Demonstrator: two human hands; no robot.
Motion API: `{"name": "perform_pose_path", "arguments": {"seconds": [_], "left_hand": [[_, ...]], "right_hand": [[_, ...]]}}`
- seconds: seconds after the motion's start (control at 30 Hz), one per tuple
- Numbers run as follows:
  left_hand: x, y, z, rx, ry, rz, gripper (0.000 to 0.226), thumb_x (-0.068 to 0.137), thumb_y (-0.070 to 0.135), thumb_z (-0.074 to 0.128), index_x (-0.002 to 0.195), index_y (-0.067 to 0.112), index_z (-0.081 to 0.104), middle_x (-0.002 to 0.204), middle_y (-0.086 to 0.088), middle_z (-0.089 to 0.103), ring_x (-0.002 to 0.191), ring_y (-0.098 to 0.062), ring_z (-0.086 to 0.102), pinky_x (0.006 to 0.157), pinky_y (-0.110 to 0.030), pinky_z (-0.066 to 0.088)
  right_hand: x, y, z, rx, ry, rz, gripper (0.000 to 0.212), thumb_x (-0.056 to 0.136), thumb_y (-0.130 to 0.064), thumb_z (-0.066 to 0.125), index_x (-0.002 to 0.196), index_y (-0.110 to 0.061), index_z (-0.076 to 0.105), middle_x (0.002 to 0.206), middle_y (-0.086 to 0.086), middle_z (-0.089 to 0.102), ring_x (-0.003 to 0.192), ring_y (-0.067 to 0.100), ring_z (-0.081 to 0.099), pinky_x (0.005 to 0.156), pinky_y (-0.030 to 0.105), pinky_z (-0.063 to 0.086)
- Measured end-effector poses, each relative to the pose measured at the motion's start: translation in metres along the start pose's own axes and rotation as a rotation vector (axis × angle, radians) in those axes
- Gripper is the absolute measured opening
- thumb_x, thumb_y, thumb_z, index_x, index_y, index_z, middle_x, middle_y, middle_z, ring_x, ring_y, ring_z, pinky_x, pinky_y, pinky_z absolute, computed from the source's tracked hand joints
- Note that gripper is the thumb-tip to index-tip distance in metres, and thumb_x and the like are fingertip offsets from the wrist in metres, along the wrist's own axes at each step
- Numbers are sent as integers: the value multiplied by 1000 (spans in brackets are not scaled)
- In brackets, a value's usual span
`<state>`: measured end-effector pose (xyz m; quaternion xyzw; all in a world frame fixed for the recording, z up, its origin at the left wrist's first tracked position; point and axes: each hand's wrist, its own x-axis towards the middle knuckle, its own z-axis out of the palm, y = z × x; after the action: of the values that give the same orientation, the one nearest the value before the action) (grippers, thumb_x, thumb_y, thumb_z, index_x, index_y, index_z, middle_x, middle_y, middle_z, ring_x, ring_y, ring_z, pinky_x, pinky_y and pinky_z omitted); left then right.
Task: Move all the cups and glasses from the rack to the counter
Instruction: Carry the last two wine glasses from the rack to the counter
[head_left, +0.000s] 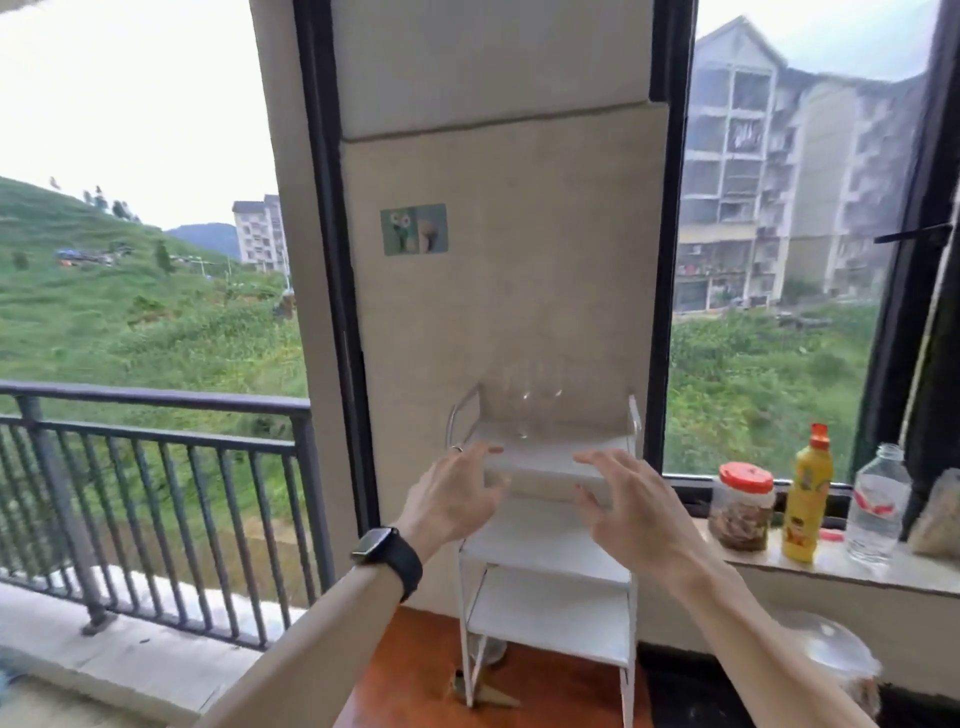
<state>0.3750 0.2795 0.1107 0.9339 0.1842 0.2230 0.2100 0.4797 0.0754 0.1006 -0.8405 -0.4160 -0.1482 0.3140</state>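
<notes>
- Far left was just the balcony railing (156, 441) and the green hillside, nothing in play there.
- Left hand (457, 499), smartwatch (387, 553) on the wrist and a ring on one finger, was up at the front left corner of the rack's top shelf. Fingers were spread and empty, tips right at the shelf edge. I couldn't tell if they actually touched it.
- The white rack (545, 545) stood against the beige wall panel (498, 260), three tiers, feet on a reddish-brown surface.
- The glasses (524, 400) were the hard part to see: clear, blurry, sitting toward the back of the top shelf, between the two side handles. Looked like a couple of them, but I couldn't count for sure. The lower shelves looked bare from where I was watching.
- Right hand (623, 504) mirrored the left at the front right corner, fingers open and curled a bit, holding nothing.
- To the right, on the window ledge (831, 561): red-lidded jar (743, 506), yellow bottle (808, 499), clear water bottle (878, 504).
- My read: this was the reach-in step, nothing had left the rack yet. The next move needed the hands to go up over the shelf edge and back to the glasses, then wrap one securely. Clear glass is slippery and hard to judge, so I'd take it slow.
</notes>
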Motion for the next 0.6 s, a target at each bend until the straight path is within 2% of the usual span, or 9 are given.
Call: {"name": "perform_pose_path", "arguments": {"seconds": [0.07, 0.13, 0.27, 0.37, 0.43, 0.5, 0.6], "left_hand": [[46, -11, 8, -129, -19, -5, 57, 88, 44, 57, 142, 34, 44, 140, 1, 55, 121, -20, 55, 96, -34, 45], [84, -19, 18, -240, -25, -39, 60, 87, 42, 63, 143, 30, 43, 139, 2, 55, 118, -19, 56, 93, -29, 42], [146, -31, 43, -419, -76, -91, 71, 82, 39, 72, 144, 32, 38, 136, 3, 53, 108, -19, 63, 90, -30, 49], [186, -37, 60, -495, -82, -120, 89, 78, 31, 76, 152, 26, 26, 143, -3, 42, 120, -26, 57, 99, -39, 49], [208, -39, 68, -584, -66, -172, 100, 73, 30, 78, 154, 20, 20, 147, -6, 37, 128, -29, 50, 102, -44, 49], [226, -39, 74, -620, -54, -200, 99, 78, 25, 78, 155, 18, 17, 146, -6, 39, 130, -28, 47, 103, -42, 47], [246, -39, 79, -629, -17, -239, 86, 81, 17, 75, 150, 18, 24, 133, -1, 52, 114, -23, 56, 83, -29, 50]], "right_hand": [[30, 3, 14, 68, 40, 52, 43, 98, -38, 57, 139, -27, 54, 141, -6, 57, 127, 18, 54, 101, 33, 43], [60, 8, 28, 151, 72, 115, 45, 97, -34, 60, 140, -24, 53, 139, -4, 58, 125, 18, 56, 101, 33, 44], [125, 21, 53, 402, 122, 335, 46, 95, -33, 64, 138, -23, 52, 134, -3, 62, 119, 17, 60, 98, 36, 48], [170, 39, 75, 459, 157, 411, 45, 92, -40, 64, 132, -27, 52, 121, -4, 63, 107, 17, 60, 83, 28, 43], [195, 52, 90, 474, 186, 439, 50, 89, -39, 65, 134, -25, 50, 119, -4, 62, 103, 17, 60, 84, 29, 42], [216, 64, 103, 467, 171, 481, 55, 87, -33, 67, 137, -21, 47, 122, -1, 63, 108, 22, 62, 89, 32, 46], [239, 77, 118, 440, 68, 509, 57, 82, -29, 71, 132, -19, 48, 113, 1, 64, 109, 29, 63, 85, 33, 47]]}}
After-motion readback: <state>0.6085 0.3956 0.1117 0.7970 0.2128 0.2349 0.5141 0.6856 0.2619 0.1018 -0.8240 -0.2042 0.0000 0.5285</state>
